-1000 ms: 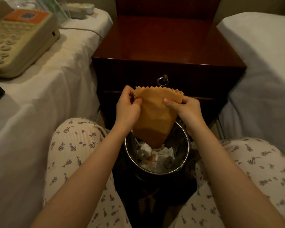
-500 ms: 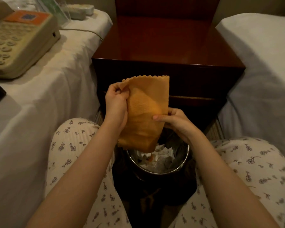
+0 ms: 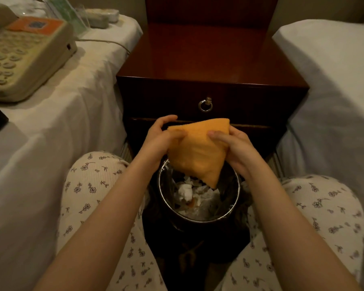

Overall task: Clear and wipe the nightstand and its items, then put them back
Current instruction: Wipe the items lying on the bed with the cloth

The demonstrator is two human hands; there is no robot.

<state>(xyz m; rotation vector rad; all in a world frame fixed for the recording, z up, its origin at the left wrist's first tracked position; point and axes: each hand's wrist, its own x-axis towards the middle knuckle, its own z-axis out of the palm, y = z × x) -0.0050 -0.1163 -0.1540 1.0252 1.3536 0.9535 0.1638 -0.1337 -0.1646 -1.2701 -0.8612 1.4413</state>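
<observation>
Fingers (image 3: pixel 214 134) of left hand (image 3: pixel 158 143) and right hand (image 3: pixel 237 148) pinch folded orange cloth (image 3: pixel 198 152) above waste bin (image 3: pixel 198 220) | nightstand tabletop (image 3: pixel 208 55) cleared, wiping likely done | phone (image 3: pixel 23 55) on bed (image 3: pixel 72 114), return pending

Plain orange cloth (image 3: pixel 198 152) in the grip, red-brown polished wooden nightstand (image 3: pixel 208 59) behind it, cream flower-printed fabric trousers (image 3: pixel 93 185) below, beige plastic telephone (image 3: pixel 29 59) far left

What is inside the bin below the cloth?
Crumpled white tissues, an orange scrap and a clear liner show in the bin. The hanging cloth covers the far side; deeper layers are hidden.
</observation>
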